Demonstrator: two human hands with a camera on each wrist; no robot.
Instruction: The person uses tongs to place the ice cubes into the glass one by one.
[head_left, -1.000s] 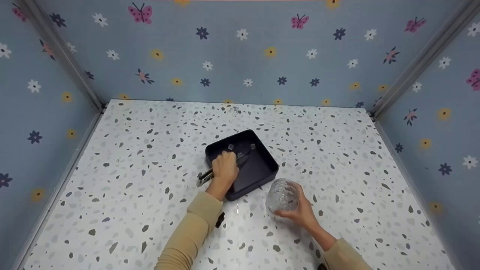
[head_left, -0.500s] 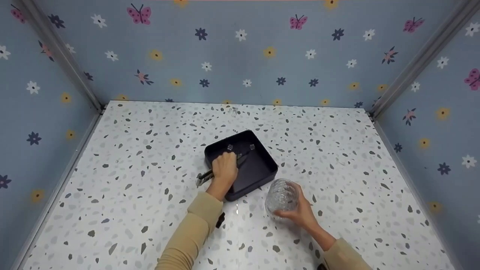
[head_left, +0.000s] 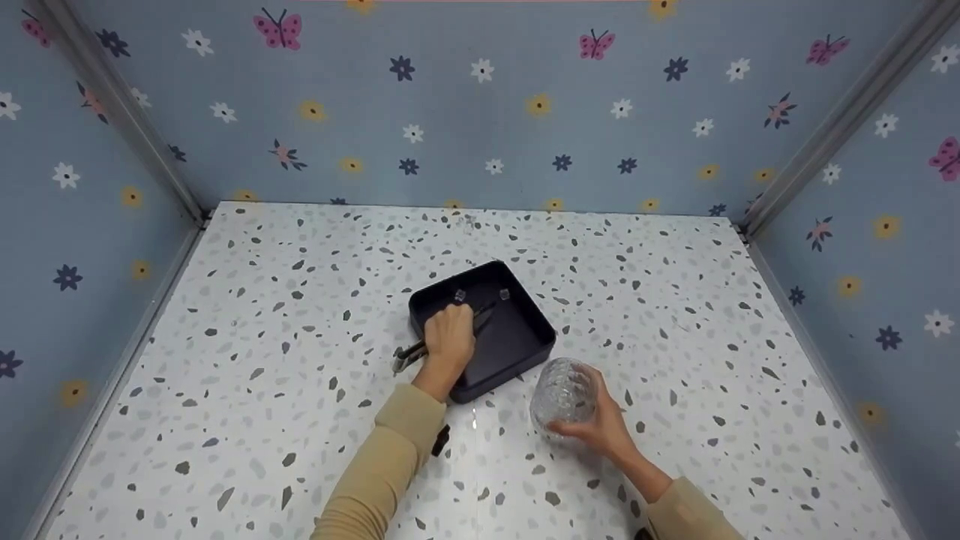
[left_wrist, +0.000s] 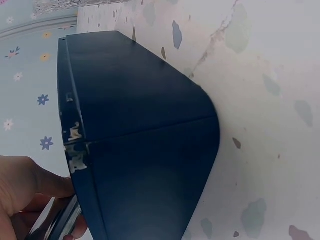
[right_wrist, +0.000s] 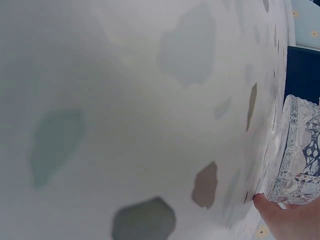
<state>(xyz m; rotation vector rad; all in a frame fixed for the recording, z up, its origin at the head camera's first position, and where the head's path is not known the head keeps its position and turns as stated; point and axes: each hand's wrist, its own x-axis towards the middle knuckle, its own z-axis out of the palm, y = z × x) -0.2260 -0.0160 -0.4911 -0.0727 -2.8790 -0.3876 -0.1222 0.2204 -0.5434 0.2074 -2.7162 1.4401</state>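
My left hand (head_left: 450,335) grips a pair of tongs (head_left: 409,354) over the left side of a dark square tray (head_left: 517,361). Their dark ends reach down into the tray, while the metal end sticks out behind the hand. Two small clear cubes (head_left: 504,294) lie near the tray's far side. In the left wrist view, fingers and thumb close round the shiny tongs (left_wrist: 59,220) beside the tray's outer wall (left_wrist: 145,110). My right hand (head_left: 600,420) holds a clear, cut-patterned glass (head_left: 559,394), tilted, by its side. The right wrist view shows the glass (right_wrist: 300,155) low over the table.
The speckled white table (head_left: 300,420) runs back to a blue flowered wall (head_left: 480,97), with more panels left and right. A small black object (head_left: 440,440) shows beside the left sleeve. The glass sits close to the tray's near right corner.
The tongs' dark ends have shifted slightly inside the tray. Both hands, the glass and the tray stay almost where they were.
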